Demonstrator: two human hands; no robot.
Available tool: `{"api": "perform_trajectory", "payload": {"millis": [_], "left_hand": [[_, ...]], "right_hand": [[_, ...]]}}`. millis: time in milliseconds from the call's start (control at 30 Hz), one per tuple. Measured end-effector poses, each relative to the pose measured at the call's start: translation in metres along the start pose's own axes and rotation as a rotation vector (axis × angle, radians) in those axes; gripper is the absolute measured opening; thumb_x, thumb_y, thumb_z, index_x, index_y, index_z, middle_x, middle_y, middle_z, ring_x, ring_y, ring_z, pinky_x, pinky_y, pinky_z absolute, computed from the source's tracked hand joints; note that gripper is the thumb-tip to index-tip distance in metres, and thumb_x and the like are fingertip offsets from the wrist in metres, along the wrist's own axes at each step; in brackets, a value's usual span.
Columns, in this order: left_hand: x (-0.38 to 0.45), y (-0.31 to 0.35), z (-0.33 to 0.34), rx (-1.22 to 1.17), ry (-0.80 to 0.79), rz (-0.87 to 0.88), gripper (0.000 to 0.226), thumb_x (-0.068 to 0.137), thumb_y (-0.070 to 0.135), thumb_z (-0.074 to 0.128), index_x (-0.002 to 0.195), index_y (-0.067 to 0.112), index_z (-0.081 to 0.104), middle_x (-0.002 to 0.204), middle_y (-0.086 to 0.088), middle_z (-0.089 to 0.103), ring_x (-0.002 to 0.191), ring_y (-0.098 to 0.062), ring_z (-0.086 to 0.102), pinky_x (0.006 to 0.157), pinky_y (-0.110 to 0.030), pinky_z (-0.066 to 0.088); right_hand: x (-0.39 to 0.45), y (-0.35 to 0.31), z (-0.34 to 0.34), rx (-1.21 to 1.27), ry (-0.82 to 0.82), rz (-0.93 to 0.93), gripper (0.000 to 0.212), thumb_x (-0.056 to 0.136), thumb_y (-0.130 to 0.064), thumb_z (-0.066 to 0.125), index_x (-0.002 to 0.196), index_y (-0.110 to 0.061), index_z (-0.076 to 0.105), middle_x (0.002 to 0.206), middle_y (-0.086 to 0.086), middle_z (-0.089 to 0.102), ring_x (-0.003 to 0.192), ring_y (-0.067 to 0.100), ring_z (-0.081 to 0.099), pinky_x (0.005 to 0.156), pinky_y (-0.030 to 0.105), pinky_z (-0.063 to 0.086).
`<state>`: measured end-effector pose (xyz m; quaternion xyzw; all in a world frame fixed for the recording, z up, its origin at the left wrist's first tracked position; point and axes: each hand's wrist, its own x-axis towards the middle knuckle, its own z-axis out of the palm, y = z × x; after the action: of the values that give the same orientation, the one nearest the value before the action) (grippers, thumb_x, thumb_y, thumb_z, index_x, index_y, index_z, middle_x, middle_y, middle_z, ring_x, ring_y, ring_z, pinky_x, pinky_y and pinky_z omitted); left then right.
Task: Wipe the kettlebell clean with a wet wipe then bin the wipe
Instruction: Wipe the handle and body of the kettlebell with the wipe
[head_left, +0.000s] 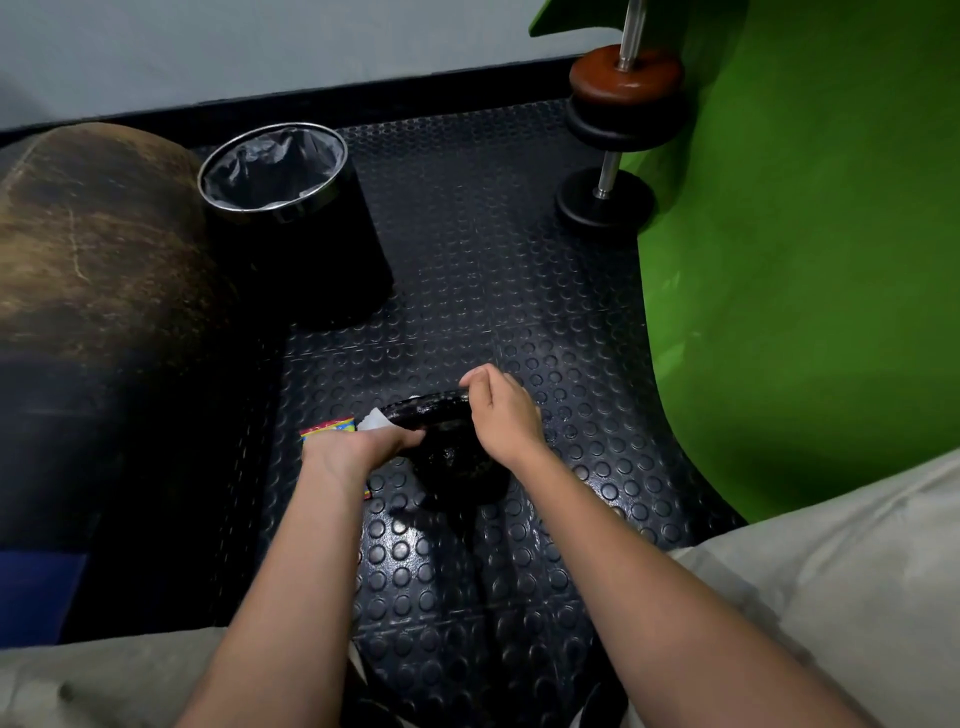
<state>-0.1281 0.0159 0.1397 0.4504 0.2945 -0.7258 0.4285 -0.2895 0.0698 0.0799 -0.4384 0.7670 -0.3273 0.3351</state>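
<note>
Kettlebell (457, 457): black, on studded floor.
Left hand (363, 449): curled, pressing white wipe (373, 419) on handle, 9 o'clock side.
Right hand (501, 410): fingers curled round handle, 3 o'clock.
Bin (291, 218): 11 o'clock, well apart.

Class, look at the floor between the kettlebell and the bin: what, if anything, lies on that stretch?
In the head view, only bare studded black floor mat shows between the kettlebell and the lined bin; nothing lies on it.
</note>
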Motion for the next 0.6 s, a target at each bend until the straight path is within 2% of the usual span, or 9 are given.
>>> {"api": "perform_trajectory", "payload": {"millis": [67,133,267,400,467,600], "left_hand": [[0.004,0.002,0.000,-0.089,0.013,0.013,0.069,0.097,0.046,0.023,0.152,0.004,0.026,0.158,-0.022,0.023,0.148,-0.046,0.012,0.115,-0.067,0.006],[0.005,0.003,0.001,-0.067,0.047,-0.004,0.068,0.098,0.044,0.024,0.151,0.003,0.027,0.158,-0.025,0.022,0.147,-0.047,0.014,0.115,-0.067,0.008],[0.000,-0.002,0.006,0.054,0.065,0.012,0.060,0.100,0.038,0.026,0.146,0.001,0.037,0.151,-0.026,0.034,0.142,-0.047,0.027,0.114,-0.065,0.019],[-0.002,-0.026,0.020,0.295,0.145,0.196,0.054,0.100,0.037,0.020,0.133,0.007,0.052,0.136,-0.016,0.054,0.130,-0.042,0.042,0.112,-0.059,0.024],[0.000,-0.031,0.024,0.363,0.196,0.231,0.054,0.100,0.036,0.019,0.130,0.007,0.053,0.131,-0.015,0.056,0.126,-0.041,0.045,0.111,-0.057,0.025],[0.010,-0.004,0.019,0.356,0.188,0.115,0.062,0.096,0.044,0.018,0.134,0.005,0.046,0.138,-0.019,0.050,0.133,-0.048,0.035,0.108,-0.067,0.018]], "right_hand": [[0.000,0.000,0.000,-0.004,-0.004,0.002,0.036,0.106,-0.041,0.025,0.104,-0.035,0.060,0.112,-0.011,0.062,0.113,0.018,0.053,0.106,0.051,0.037],[0.000,0.000,0.000,-0.003,-0.005,0.000,0.036,0.106,-0.041,0.024,0.105,-0.035,0.060,0.113,-0.011,0.062,0.113,0.017,0.053,0.106,0.051,0.037],[0.000,0.001,0.001,0.001,0.002,-0.004,0.035,0.106,-0.040,0.024,0.104,-0.036,0.059,0.112,-0.010,0.063,0.111,0.017,0.054,0.106,0.052,0.037],[0.000,0.001,0.002,0.005,0.012,0.003,0.035,0.105,-0.040,0.024,0.101,-0.037,0.059,0.111,-0.010,0.063,0.111,0.018,0.054,0.106,0.051,0.037],[0.000,0.002,0.003,0.009,0.019,0.004,0.035,0.104,-0.041,0.024,0.100,-0.038,0.058,0.111,-0.010,0.063,0.110,0.018,0.054,0.106,0.052,0.037],[0.002,0.003,0.003,0.005,0.027,-0.002,0.034,0.104,-0.040,0.025,0.099,-0.038,0.058,0.109,-0.011,0.063,0.109,0.016,0.053,0.106,0.051,0.038]]}}
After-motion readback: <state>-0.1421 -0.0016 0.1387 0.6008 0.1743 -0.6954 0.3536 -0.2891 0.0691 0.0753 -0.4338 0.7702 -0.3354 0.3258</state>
